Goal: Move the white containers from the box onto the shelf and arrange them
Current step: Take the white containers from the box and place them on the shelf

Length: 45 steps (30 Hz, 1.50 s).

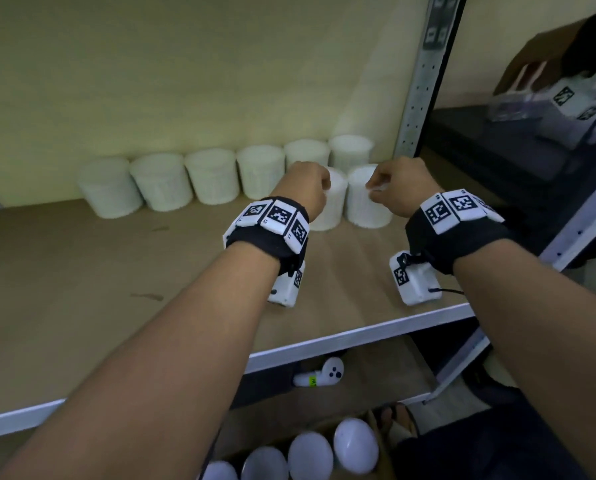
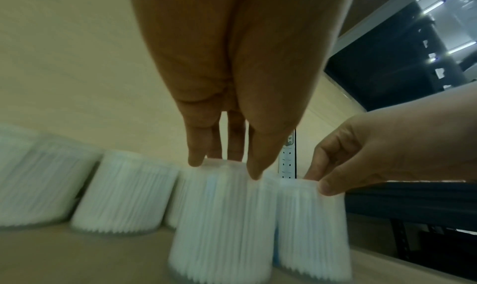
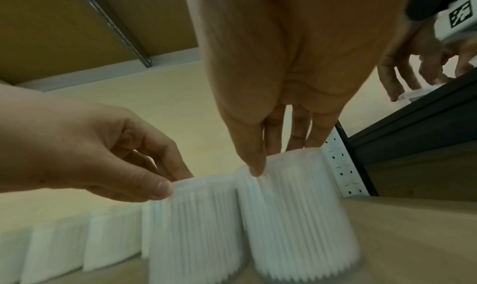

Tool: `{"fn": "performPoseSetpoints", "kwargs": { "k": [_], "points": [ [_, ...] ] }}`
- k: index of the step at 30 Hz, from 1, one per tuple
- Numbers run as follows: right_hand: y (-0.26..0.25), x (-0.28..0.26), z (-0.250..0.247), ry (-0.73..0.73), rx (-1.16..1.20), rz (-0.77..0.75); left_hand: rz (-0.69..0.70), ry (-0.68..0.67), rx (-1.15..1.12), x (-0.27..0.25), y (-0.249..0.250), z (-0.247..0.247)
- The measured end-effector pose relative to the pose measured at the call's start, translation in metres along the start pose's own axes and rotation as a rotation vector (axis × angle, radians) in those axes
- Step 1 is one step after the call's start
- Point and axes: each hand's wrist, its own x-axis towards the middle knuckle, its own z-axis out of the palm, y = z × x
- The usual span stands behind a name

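Two blurred white containers (image 1: 367,197), tops pinched by left hand (image 1: 305,188) and right hand (image 1: 402,185).

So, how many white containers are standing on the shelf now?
8: six in a row along the back wall, and two in front at its right end, one held by the left hand, one by the right hand.

Dim, yellowish indoor light, soft and even, with faint shadows on the shelf (image 1: 151,271). The head view is slightly soft; the row of white containers (image 1: 213,176) at the back is hazy. Both wrist views smear the nearest containers (image 2: 219,217) with motion blur. Wide-angle bending curves the edges. Ceiling strip lights (image 2: 438,4) reflect in dark glass.
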Motion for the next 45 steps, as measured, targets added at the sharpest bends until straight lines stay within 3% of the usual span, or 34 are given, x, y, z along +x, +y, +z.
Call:
{"fn": "performPoseSetpoints", "kwargs": {
  "k": [13, 20, 30, 38, 42, 45],
  "points": [
    [0.010, 0.035, 0.013, 0.042, -0.017, -0.060, 0.020, 0.044, -0.020, 0.029, -0.005, 0.010],
    [0.012, 0.026, 0.006, -0.018, -0.038, -0.079, 0.028, -0.024, -0.004, 0.014, -0.005, 0.005],
    [0.006, -0.065, -0.002, -0.012, -0.008, -0.105, 0.028, -0.018, -0.022, -0.062, 0.010, 0.003],
    [0.006, -0.145, 0.015, -0.073, 0.019, -0.095, -0.017, -0.157, -0.055, -0.140, 0.027, -0.006],
    [0.007, -0.181, 0.028, -0.031, 0.092, -0.099, 0.005, -0.156, -0.136, -0.184, 0.033, 0.007],
    [0.010, -0.203, 0.044, -0.123, 0.140, -0.053, 0.017, -0.186, -0.199, -0.215, 0.028, 0.028]
  ]
}}
